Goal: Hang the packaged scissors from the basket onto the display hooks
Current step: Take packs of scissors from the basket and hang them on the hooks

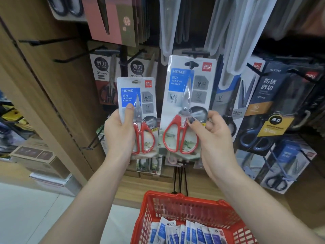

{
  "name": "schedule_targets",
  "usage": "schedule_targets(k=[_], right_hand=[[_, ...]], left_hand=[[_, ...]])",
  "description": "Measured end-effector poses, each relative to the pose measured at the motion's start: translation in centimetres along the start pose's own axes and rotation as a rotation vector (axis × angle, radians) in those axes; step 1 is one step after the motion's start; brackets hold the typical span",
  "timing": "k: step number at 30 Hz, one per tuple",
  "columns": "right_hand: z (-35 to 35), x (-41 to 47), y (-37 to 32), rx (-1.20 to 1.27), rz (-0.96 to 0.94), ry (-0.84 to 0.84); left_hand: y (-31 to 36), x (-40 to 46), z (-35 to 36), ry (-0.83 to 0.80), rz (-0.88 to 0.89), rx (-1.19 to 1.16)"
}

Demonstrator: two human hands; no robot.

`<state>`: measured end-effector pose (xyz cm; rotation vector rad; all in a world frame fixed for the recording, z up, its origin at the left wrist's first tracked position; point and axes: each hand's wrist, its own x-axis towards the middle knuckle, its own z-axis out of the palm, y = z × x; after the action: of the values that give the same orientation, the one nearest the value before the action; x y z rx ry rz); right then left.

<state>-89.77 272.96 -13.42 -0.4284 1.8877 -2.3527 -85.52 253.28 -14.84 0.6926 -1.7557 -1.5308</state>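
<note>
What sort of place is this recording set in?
Most likely a stationery or household goods shop: packaged scissors hang in rows on display hooks, and a red shopping basket holds more packs.

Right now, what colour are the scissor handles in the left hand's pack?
Red, clearest in the head view.

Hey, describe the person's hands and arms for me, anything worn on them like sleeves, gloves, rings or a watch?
Both forearms are bare up to the frame edge: no sleeves show. The left hand and right hand wear no gloves, and no ring, watch or bracelet shows on either. One nail on the right hand's fingers looks dark, perhaps polish; blur leaves that unsure.
</note>
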Motion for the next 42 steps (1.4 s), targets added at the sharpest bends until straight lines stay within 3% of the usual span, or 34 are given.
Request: schedule_targets(k=[12,18,26,30,36,42], right_hand=[[2.8,10.4,0.8,-0.312,0.144,0.229],[3.5,11.8,1.8,-0.343,0.235,0.241],[2.3,8.1,2.8,-0.321,0.496,0.151],[2.3,3.5,2.6,-0.113,0.476,-0.051],[3.1,0.6,1.9,-0.13,0.242,-0.278],[2.0,0.2,2.0,-0.13,0.126,-0.271]], left_hand=[[-0.1,0.2,-0.2,0.036,0.041,0.095],[-0.1,0.1,0.1,-0.015,0.022,0.104],[0.0,-0.2,0.3,-0.06,0.028,0.086],[0.0,-0.4,0.6,-0.071,0.032,0.095],[0.3,-1.4,1.6,-0.16,0.06,0.034],[0.6,-2.2,2.2,-0.221,0.112,0.03]])
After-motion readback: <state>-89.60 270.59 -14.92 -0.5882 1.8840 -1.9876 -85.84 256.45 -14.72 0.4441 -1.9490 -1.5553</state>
